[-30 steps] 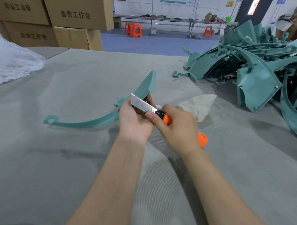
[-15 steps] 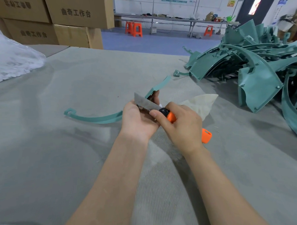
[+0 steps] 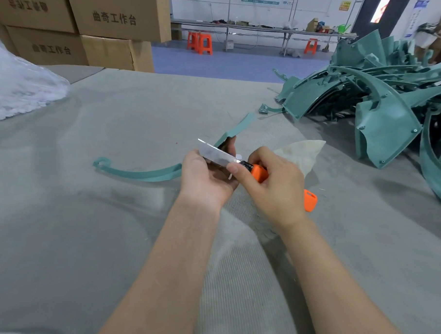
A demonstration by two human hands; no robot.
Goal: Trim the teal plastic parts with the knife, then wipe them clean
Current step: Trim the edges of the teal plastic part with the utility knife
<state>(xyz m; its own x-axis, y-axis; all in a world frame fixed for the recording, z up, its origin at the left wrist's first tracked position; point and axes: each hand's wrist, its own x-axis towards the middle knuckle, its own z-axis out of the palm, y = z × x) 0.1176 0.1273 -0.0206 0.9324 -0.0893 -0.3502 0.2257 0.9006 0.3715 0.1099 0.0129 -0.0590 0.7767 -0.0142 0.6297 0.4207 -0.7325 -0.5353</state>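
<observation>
A long curved teal plastic part [image 3: 144, 174] lies across the grey table, its hooked end at the left and its wider end rising at the right. My left hand [image 3: 206, 176] grips it near the middle. My right hand [image 3: 273, 184] holds an orange utility knife [image 3: 259, 172] by the handle. The bare blade [image 3: 215, 153] lies against the part just above my left fingers. A whitish cloth [image 3: 302, 153] rests on the table right behind my right hand.
A large heap of teal plastic parts [image 3: 378, 104] fills the right side of the table. A clear plastic bag [image 3: 14, 87] sits at the far left. Cardboard boxes [image 3: 87, 33] are stacked behind the table. Orange stools and a long bench stand in the background.
The teal part has turned in my left hand, from its broad face up to its thin edge up. Its hooked end has shifted right. The knife blade stays against the part.
</observation>
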